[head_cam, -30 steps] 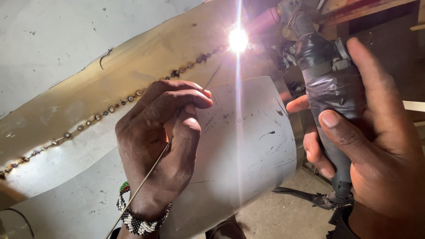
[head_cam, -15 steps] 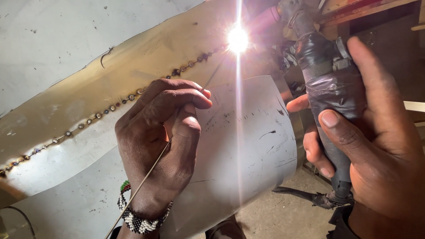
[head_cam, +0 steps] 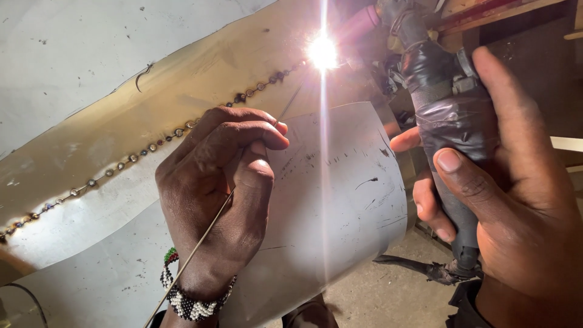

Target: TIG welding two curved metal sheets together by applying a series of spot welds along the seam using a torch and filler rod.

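Our left hand (head_cam: 218, 200) pinches a thin straight metal filler rod (head_cam: 200, 243) in a narrow grip, its tip running up toward the bright white arc (head_cam: 322, 52) on the beaded seam (head_cam: 152, 146) of the curved grey sheet-metal cylinder (head_cam: 340, 200). Our right hand (head_cam: 504, 206) is wrapped tightly around the black tape-wound welding torch (head_cam: 452, 127), nozzle at the arc. We judge that, with bare fingers this near the glare, a wavering rod could touch the nozzle tip, or lingering heat could burn through the thin sheet.
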